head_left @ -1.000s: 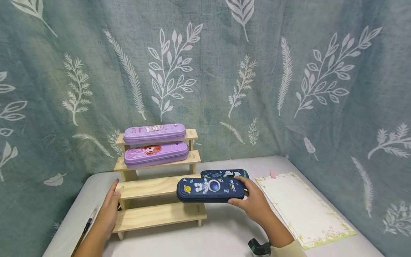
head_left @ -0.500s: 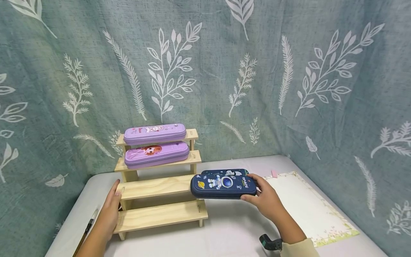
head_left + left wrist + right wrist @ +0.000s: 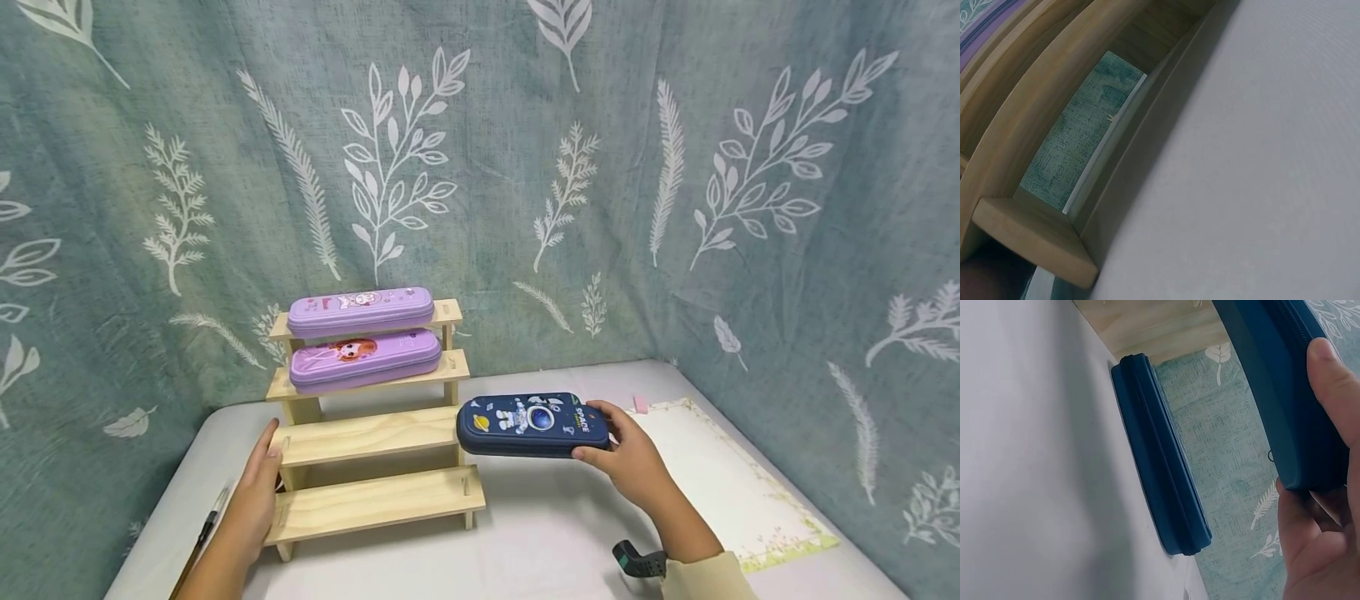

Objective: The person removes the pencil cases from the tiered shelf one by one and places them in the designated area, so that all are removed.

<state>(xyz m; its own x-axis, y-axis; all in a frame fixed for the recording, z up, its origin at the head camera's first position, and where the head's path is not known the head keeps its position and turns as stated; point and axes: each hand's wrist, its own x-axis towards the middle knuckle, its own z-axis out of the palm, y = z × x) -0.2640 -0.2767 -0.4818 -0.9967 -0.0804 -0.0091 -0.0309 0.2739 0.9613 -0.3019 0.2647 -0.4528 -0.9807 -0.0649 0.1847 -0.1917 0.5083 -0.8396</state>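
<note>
My right hand (image 3: 626, 454) pinches the right end of a navy pencil case (image 3: 536, 425) with an astronaut and "SPACE" on its lid, holding it raised above the table. In the right wrist view a second navy pencil case (image 3: 1160, 456) lies on the table below; the held one almost covers it in the head view. At the left side of a stepped wooden stand (image 3: 375, 504), my left hand (image 3: 255, 487) grips a shelf end, thumb at its front. Two purple pencil cases, one with a cartoon character (image 3: 360, 310) and one with a red-haired girl (image 3: 365, 360), sit on the upper two shelves.
A cream sheet with a floral border (image 3: 731, 479) lies at the right, a small pink piece (image 3: 640, 404) at its far edge. A brush (image 3: 206, 529) lies left of the stand. Leaf-patterned green cloth (image 3: 495, 167) hangs behind the white table (image 3: 525, 550).
My right hand has carried the astronaut pencil case rightward, away from the stand and over the panda pencil case, now nearly hidden. My left hand stays at the stand.
</note>
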